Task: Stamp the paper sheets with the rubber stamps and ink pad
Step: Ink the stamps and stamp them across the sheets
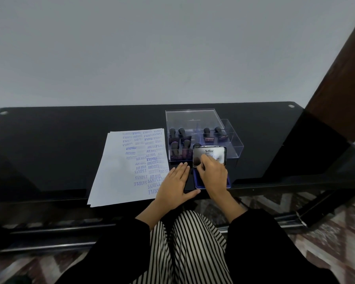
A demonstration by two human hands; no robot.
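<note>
If right hand jolts it, ink pad: at near tabletop edge, may slide off or lid drop shut.
left hand: flat, fingers straight, resting on paper sheets near corner.
right hand: fingers curled over pad by lid; what it holds, cannot tell.
rubber stamps: in clear box behind pad.

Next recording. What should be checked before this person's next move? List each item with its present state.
1. Ink pad lid raised: ok.
2. Paper sheets flat on the desk, with blank space left: ok.
3. Left hand open and flat at the sheets' near corner: ok.
4. Right hand over the pad; what its grip holds: cannot tell.
5. Spare stamps upright in the clear box: ok.
</note>
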